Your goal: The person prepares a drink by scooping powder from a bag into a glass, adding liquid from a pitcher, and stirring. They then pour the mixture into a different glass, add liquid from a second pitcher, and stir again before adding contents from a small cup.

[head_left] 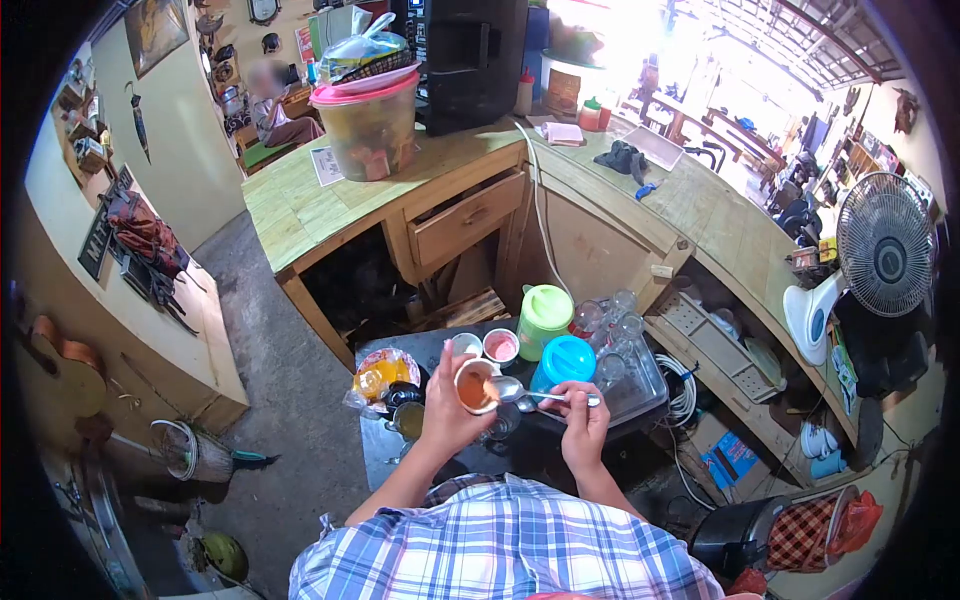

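My left hand (450,418) is wrapped around a small white cup (470,392), tilted so that its brown contents show. In my right hand (583,422) is a metal spoon (509,388), gripped by its handle, with the bowl of the spoon at the cup's right rim. Just beyond the cup stands an open tub with pink contents (501,346), and a white container (466,345) sits beside it. A green lidded jar (545,315) and a blue-lidded jar (565,365) are close to my right hand.
Several upturned glasses (610,335) share a clear tray (645,395) on the dark table (378,440). Bagged yellow items (380,375) lie at the left. Wooden counters (470,150) stand ahead, with a fan (885,245) at right. A person (275,115) sits far back.
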A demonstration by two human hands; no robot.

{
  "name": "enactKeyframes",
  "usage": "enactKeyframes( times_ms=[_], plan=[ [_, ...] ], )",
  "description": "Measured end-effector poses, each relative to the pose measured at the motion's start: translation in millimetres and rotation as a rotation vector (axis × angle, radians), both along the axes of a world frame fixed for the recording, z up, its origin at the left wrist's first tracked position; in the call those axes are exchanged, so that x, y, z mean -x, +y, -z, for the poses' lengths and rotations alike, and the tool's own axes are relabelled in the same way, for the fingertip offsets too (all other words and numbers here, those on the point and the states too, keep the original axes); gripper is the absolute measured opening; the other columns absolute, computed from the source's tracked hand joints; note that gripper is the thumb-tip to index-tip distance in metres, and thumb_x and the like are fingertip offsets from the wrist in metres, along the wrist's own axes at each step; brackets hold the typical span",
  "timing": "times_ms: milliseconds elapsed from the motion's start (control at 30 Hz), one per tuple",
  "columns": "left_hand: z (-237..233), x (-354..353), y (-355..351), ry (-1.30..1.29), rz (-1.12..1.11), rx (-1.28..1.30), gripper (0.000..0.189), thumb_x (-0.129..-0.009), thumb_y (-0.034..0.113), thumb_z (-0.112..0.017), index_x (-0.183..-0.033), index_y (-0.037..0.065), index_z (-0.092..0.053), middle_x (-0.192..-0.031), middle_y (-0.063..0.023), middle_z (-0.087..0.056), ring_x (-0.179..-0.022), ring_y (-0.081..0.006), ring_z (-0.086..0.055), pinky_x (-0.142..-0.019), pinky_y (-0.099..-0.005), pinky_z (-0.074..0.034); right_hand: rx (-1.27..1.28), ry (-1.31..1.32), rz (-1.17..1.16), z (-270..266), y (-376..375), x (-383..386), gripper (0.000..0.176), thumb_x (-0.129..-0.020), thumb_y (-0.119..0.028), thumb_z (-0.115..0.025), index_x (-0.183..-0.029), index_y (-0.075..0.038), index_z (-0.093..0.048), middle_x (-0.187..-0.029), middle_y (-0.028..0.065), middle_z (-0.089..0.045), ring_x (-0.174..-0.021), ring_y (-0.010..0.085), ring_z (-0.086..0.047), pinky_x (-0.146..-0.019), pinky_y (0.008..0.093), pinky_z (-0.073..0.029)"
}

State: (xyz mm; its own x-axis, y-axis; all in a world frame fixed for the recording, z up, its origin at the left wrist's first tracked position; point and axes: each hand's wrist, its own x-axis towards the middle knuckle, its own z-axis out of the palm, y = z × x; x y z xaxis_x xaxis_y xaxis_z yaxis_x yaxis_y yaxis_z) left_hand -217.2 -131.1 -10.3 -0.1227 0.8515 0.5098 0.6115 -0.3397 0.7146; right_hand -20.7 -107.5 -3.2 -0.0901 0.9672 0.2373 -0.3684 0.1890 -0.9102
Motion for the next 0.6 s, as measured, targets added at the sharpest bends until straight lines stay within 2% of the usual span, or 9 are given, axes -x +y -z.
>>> enactKeyframes(
  times_ms=[133,200,233,300,333,600],
  plan=[
    [-0.9,4.3,0.0,-0.147,-0.126,0.068,0.114,-0.060,0.013,-0.082,-0.146,0.007,-0.008,-0.119,-0.0166,-0.055,-0.111,-0.0341,-0.054,-0.097,-0.0466,-0.040,-0.082,-0.087,0.089,16.3,3.4,-12.5,0.026,-0.101,-0.020,-0.042,-0.090,0.001,-0.051,-0.092,0.0114,-0.060,-0.077,0.0174,-0.064,-0.073,0.0306,-0.053],
    [-5.8,7.9,-0.7,-0.059,-0.226,0.099,0.116,-0.059,0.008,-0.079,-0.147,0.011,-0.003,-0.120,-0.0169,-0.053,-0.110,-0.0307,-0.057,-0.098,-0.0419,-0.043,-0.189,-0.334,0.166,27.5,2.9,-17.7,0.022,-0.098,-0.014,-0.046,-0.086,0.001,-0.054,-0.089,0.0124,-0.062,-0.077,0.0203,-0.064,-0.072,0.0322,-0.052],
    [-4.5,10.6,0.1,-0.075,-0.205,0.070,0.117,-0.058,0.008,-0.079,-0.147,0.011,-0.004,-0.120,-0.0171,-0.053,-0.110,-0.0304,-0.057,-0.099,-0.0415,-0.043,-0.190,-0.333,0.163,30.9,2.1,-17.8,0.022,-0.098,-0.014,-0.046,-0.086,0.001,-0.054,-0.089,0.0124,-0.062,-0.077,0.0203,-0.064,-0.072,0.0322,-0.052],
    [-6.2,10.2,1.5,-0.102,-0.208,0.068,0.116,-0.058,0.007,-0.079,-0.147,0.011,-0.004,-0.120,-0.0173,-0.053,-0.110,-0.0302,-0.057,-0.099,-0.0413,-0.043,-0.363,-0.632,0.174,36.6,-0.2,-16.9,0.016,-0.093,-0.008,-0.051,-0.081,0.001,-0.056,-0.088,0.0145,-0.063,-0.079,0.0259,-0.064,-0.073,0.0347,-0.050],
    [-7.1,10.0,2.0,-0.128,-0.208,0.067,0.116,-0.058,0.007,-0.079,-0.147,0.011,-0.004,-0.121,-0.0175,-0.053,-0.109,-0.0300,-0.057,-0.099,-0.0410,-0.043,-0.384,-0.675,0.145,39.9,-1.4,-15.6,0.009,-0.089,-0.005,-0.055,-0.082,0.001,-0.058,-0.090,0.0158,-0.063,-0.083,0.0316,-0.063,-0.075,0.0362,-0.050],
    [-6.1,7.1,8.2,-0.189,-0.113,-0.061,0.118,-0.058,0.004,-0.080,-0.147,0.010,-0.003,-0.124,-0.0184,-0.051,-0.110,-0.0283,-0.058,-0.097,-0.0383,-0.045,-0.442,-0.798,-0.136,57.9,-6.8,-13.3,0.008,-0.087,-0.006,-0.057,-0.090,0.001,-0.061,-0.099,0.0156,-0.061,-0.092,0.0322,-0.061,-0.079,0.0375,-0.050]
  ],
)
